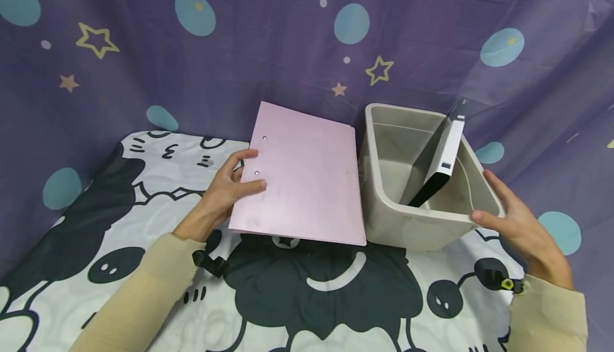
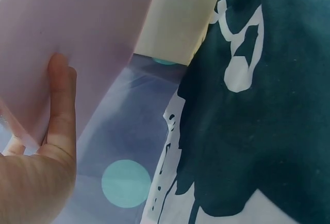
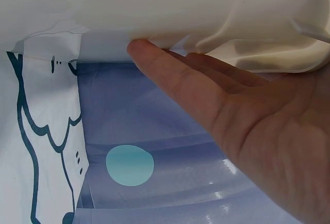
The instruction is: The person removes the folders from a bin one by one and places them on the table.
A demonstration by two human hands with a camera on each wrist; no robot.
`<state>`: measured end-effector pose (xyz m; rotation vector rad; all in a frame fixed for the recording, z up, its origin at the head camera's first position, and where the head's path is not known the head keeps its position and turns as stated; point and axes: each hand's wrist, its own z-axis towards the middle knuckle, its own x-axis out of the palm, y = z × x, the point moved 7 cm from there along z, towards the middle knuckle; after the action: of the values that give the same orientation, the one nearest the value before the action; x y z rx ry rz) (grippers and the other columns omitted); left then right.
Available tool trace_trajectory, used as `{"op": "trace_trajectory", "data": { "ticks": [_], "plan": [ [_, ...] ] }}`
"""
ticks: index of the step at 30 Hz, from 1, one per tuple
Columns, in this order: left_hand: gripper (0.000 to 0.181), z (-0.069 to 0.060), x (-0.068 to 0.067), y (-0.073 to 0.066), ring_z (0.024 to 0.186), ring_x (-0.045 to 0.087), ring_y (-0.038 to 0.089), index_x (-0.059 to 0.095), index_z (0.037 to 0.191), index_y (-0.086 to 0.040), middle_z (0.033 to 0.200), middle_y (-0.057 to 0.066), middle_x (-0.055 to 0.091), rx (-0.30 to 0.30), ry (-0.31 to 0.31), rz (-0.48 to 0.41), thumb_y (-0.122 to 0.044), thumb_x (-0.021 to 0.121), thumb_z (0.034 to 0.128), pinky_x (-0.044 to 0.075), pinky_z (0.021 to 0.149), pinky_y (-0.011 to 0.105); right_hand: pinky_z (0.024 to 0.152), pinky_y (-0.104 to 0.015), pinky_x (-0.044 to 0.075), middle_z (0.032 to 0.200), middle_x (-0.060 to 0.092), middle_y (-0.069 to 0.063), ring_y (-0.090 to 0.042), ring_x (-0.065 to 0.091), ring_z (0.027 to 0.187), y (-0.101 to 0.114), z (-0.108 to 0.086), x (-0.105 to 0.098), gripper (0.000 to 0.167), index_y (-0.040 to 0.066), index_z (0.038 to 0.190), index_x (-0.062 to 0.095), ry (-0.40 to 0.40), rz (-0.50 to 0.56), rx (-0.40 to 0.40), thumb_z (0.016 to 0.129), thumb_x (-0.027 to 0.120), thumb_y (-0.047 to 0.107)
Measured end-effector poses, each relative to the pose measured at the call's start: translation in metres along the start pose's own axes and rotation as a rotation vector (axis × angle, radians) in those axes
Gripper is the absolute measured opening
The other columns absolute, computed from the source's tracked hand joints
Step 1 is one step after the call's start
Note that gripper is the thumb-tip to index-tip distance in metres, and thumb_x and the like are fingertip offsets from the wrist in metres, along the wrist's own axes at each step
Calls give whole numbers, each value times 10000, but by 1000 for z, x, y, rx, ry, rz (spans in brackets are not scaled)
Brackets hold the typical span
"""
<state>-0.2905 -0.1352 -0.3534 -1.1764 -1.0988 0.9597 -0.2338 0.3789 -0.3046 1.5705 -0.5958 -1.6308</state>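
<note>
My left hand holds a pale pink file folder by its left edge. The thumb lies on the front cover near two small rivets; other fingers go behind. In the left wrist view, a finger lies along the pink cover. Just right of the folder stands a beige plastic bin. A dark folder with a white spine leans inside it, its top above the rim. My right hand touches the bin's right side and front corner, fingers fairly straight; the right wrist view shows them against the wall.
A black and white cartoon-print cloth covers the surface beneath. Behind it hangs a purple curtain with stars and teal dots, close to the backs of the bin and folder.
</note>
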Motion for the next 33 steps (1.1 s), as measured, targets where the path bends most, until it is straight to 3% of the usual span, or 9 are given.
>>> {"op": "trace_trajectory", "data": {
  "ticks": [8,19,27,33],
  "plan": [
    [786,1,2,4,914,658,268,360,1419,-221,1251,157,519,-3,-2,10,-1,764,781,566,689,415,818,-91,373,1489,259,-82,-52,441,1090,2,0,0,899,181,1549,75,-5,-2,-49,859,639,61],
    [777,2,5,11,896,666,273,360,1418,-203,1215,160,535,-9,10,7,8,757,784,565,684,431,830,-93,346,1536,218,-74,-68,413,1122,2,-1,0,900,225,1549,76,-4,-7,-36,862,640,84],
    [775,2,6,18,884,658,265,368,1414,-202,1200,173,529,-41,-1,52,-6,765,778,563,682,417,819,-95,354,1506,251,-91,-61,430,1099,2,-1,0,900,198,1550,79,-8,-19,-43,858,642,78],
    [769,3,9,26,865,664,277,381,1403,-219,1174,164,536,-54,6,35,-5,767,774,563,668,427,827,-92,346,1526,229,-87,-77,410,1122,1,-1,0,900,202,1550,76,-6,-12,-45,861,641,80]
  ]
}}
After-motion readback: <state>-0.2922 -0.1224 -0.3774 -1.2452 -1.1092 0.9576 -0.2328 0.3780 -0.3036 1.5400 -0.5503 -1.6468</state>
